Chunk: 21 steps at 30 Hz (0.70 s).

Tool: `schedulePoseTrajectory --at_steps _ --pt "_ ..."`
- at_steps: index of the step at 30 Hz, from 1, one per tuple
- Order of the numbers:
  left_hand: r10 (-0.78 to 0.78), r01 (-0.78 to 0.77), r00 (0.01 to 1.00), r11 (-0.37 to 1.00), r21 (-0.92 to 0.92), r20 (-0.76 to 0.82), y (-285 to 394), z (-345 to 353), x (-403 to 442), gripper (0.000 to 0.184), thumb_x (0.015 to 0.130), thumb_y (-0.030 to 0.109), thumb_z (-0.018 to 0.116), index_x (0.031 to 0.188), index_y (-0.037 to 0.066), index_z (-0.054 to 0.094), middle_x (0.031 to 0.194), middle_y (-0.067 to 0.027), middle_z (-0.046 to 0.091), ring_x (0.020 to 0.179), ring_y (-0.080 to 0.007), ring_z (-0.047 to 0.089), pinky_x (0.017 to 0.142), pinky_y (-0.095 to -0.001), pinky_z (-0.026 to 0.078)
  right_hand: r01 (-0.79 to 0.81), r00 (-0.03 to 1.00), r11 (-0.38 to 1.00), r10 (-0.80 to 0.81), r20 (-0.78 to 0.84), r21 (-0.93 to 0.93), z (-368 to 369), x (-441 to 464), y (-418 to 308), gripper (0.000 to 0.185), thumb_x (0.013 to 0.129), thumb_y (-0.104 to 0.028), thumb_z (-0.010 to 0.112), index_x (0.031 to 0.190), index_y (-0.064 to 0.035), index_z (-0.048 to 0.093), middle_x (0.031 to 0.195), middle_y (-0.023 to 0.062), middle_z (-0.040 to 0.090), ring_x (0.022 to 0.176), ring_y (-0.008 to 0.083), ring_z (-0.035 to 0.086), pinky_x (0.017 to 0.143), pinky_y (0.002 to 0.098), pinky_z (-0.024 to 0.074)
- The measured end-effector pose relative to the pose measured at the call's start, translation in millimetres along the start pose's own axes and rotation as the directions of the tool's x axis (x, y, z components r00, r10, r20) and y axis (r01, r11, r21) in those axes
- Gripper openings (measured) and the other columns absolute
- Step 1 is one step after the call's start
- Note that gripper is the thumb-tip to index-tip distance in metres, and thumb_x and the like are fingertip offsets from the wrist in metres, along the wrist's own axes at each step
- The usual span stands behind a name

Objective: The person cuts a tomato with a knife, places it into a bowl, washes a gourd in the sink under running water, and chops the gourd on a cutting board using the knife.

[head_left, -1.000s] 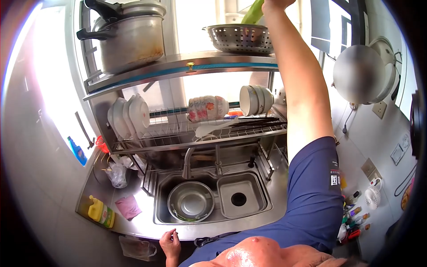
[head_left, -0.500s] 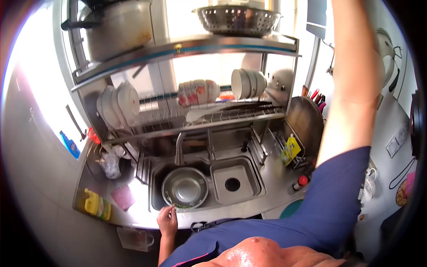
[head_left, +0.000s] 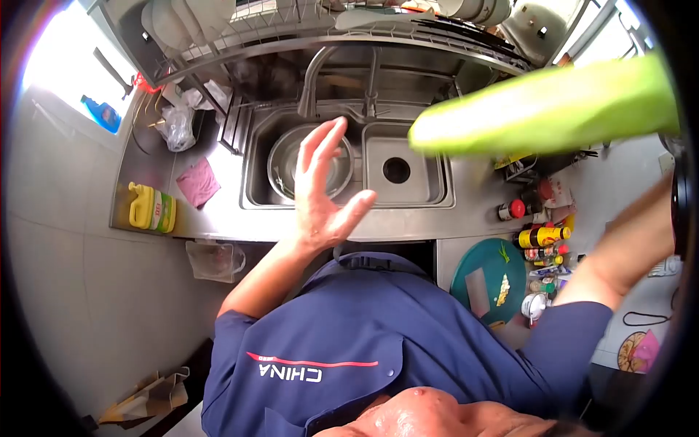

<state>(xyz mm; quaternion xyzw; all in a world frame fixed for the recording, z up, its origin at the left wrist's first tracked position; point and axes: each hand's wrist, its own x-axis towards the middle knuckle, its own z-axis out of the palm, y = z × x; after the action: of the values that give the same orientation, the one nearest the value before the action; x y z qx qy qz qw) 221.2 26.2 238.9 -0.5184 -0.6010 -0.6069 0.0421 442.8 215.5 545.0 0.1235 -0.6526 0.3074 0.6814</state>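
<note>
My left hand (head_left: 320,193) is raised in front of the sink (head_left: 251,164), fingers spread apart and nothing in them. Behind it, a round metal basin (head_left: 280,156) sits in the left bowl, partly covered by the fingers. A long pale-green vegetable (head_left: 546,109), blurred and close to the camera, reaches in from the right edge above the right bowl; its exact kind is unclear. My right forearm (head_left: 619,255) runs up to the right edge of the picture. The right hand itself lies outside the view, so its grip cannot be seen.
A green round board (head_left: 489,266) bears a cleaver and chopped bits. Bottles and jars (head_left: 542,237) crowd the right counter. At left are a pink cloth (head_left: 198,182), a yellow jug (head_left: 151,210) and a plastic bag (head_left: 178,127). A dish rack (head_left: 291,47) spans the back.
My left hand has risen from the basin's front rim and spread its fingers. The right arm has come down from overhead to the right side. The green vegetable has appeared; the view tilts lower.
</note>
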Motion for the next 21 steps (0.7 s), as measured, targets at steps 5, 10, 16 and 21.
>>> schedulePoseTrajectory --at_steps 5,10,16,21 --pt "-0.053 0.031 0.916 0.998 0.060 0.397 9 24 2 0.108 0.066 0.038 0.091 0.153 0.005 0.036 0.128 -0.0194 0.062 0.118 -0.0389 0.059 0.103 -0.0486 0.046 -0.603 0.725 0.523 0.675 0.139 0.603 35 -172 67 0.021 0.094 -0.028 0.057 0.081 -0.0157 0.046 0.067 -0.0009 0.046 0.062 0.0137 0.049 0.063 0.0334 0.0455" --pt "-0.537 0.528 0.655 0.828 0.187 0.532 -37 34 -35 0.049 0.073 0.029 0.085 0.106 0.001 0.061 0.094 -0.0205 0.070 0.088 -0.0347 0.069 0.077 -0.0423 0.053 -0.677 0.313 0.258 0.949 -0.047 0.690 65 -310 116 0.018 0.092 -0.026 0.064 0.089 -0.0141 0.051 0.072 0.0010 0.051 0.066 0.0166 0.051 0.072 0.0376 0.0492" --pt "-0.677 0.675 0.445 0.684 0.277 0.587 -70 -14 -82 0.064 0.075 0.026 0.084 0.126 -0.001 0.057 0.093 -0.0137 0.069 0.082 -0.0243 0.069 0.074 -0.0385 0.055 -0.684 -0.281 -0.317 0.946 0.165 0.657 106 -402 154 0.026 0.092 -0.031 0.071 0.087 -0.0121 0.054 0.075 0.0015 0.055 0.073 0.0169 0.057 0.086 0.0375 0.0546" --pt "-0.777 0.966 0.259 0.198 -0.167 0.574 -92 -54 -115 0.059 0.086 0.008 0.074 0.137 0.002 0.045 0.081 -0.0075 0.059 0.059 -0.0179 0.062 0.056 -0.0328 0.054 -0.868 -0.313 -0.433 0.857 0.409 0.242 145 -463 193 0.053 0.092 -0.052 0.070 0.119 -0.0076 0.058 0.109 0.0082 0.065 0.101 0.0182 0.064 0.086 0.0370 0.0551"
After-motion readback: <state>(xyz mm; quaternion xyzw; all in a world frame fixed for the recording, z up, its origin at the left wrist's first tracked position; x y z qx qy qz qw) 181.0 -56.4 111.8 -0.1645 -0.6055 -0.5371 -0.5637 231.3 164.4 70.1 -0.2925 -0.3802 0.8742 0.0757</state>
